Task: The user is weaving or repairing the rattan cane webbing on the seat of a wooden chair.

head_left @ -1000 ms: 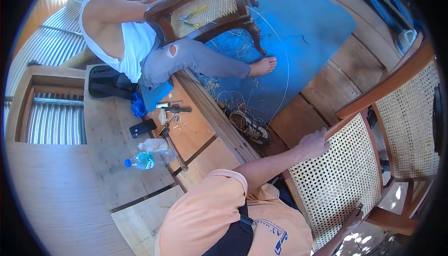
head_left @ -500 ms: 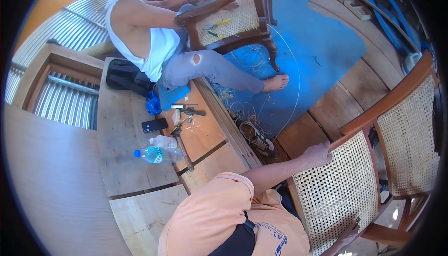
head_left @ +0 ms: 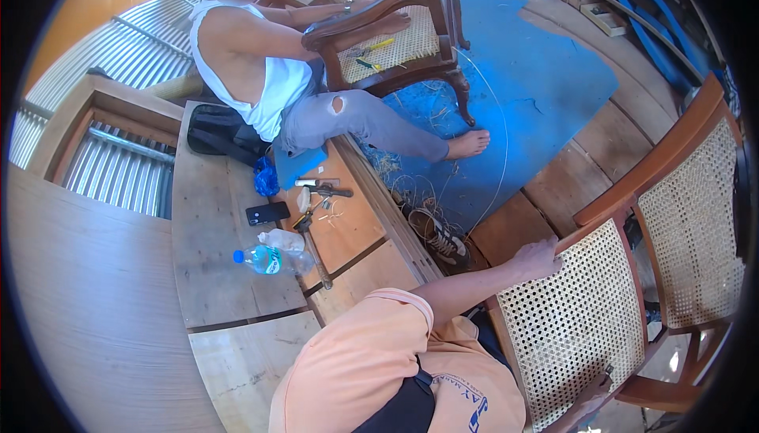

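Note:
A wooden chair with woven cane panels stands close at my lower right. My left hand (head_left: pixel 536 259) is closed round the upper edge of its seat frame, fingers curled over the wood beside the cane seat (head_left: pixel 573 306). The cane back (head_left: pixel 689 224) rises to the right of the seat. Low in the picture, my right hand (head_left: pixel 587 408) lies by the opposite edge of the seat, dim and partly cut off, its fingers unclear. Near it, a small dark piece (head_left: pixel 608 370) shows at the cane's edge; I cannot make out what it is.
Another person (head_left: pixel 257 89) sits at the far left, hands at a second cane chair (head_left: pixel 391 50) with yellow-handled tools on its seat. A plank bench bears a hammer (head_left: pixel 316 259), a water bottle (head_left: pixel 265 260) and a phone (head_left: pixel 267 212). A shoe (head_left: pixel 439 235) and blue sheet (head_left: pixel 538 109) lie beyond.
The other person's head has turned and lowered a little. The whole view has shifted slightly. My left hand keeps its place on the seat frame.

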Available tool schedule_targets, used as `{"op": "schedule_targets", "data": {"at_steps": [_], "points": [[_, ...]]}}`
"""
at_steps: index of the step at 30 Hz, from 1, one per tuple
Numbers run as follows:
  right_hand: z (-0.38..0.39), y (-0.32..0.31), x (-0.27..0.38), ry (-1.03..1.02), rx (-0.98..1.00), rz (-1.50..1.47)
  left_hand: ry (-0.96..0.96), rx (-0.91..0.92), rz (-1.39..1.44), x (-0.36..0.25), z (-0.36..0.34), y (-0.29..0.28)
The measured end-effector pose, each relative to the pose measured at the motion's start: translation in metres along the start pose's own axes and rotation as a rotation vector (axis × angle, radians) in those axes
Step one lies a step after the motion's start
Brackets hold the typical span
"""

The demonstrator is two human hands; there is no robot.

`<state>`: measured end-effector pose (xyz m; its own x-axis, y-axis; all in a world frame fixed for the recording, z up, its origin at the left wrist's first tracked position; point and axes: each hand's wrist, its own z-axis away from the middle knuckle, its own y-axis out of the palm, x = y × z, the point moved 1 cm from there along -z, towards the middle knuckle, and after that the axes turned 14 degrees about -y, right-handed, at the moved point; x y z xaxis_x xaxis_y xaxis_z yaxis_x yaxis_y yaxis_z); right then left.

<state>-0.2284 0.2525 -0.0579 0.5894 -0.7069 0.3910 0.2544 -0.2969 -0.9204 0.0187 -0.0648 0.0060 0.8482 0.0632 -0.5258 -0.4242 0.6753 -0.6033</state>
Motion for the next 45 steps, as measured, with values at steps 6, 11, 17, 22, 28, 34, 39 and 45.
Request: {"op": "schedule_targets", "data": {"at_steps": [6, 11, 17, 22, 28, 34, 39, 45], "points": [[0.001, 0.003, -0.006, -0.002, -0.033, 0.000, -0.002, 0.018, -0.001, 0.000, -0.002, 0.002], [0.001, -0.004, 0.006, 0.020, -0.007, 0.036, -0.016, 0.030, -0.007, 0.002, -0.004, 0.001], [0.002, -0.004, 0.008, 0.030, -0.028, 0.000, -0.029, 0.037, -0.007, 0.000, -0.002, 0.000], [0.003, -0.002, 0.001, 0.016, -0.067, 0.019, 0.000, 0.013, 0.003, 0.004, -0.005, 0.005], [0.003, -0.009, 0.017, 0.046, -0.019, 0.032, -0.011, 0.016, -0.007, 0.004, -0.007, 0.005], [0.002, -0.010, 0.019, 0.086, 0.003, -0.015, -0.011, 0.008, -0.011, 0.003, -0.006, 0.005], [0.001, -0.005, 0.006, 0.050, 0.029, 0.008, -0.011, 0.021, -0.008, 0.003, -0.006, 0.004], [0.003, -0.014, 0.022, 0.062, 0.040, -0.025, -0.035, 0.047, -0.027, 0.000, -0.004, 0.001]]}}
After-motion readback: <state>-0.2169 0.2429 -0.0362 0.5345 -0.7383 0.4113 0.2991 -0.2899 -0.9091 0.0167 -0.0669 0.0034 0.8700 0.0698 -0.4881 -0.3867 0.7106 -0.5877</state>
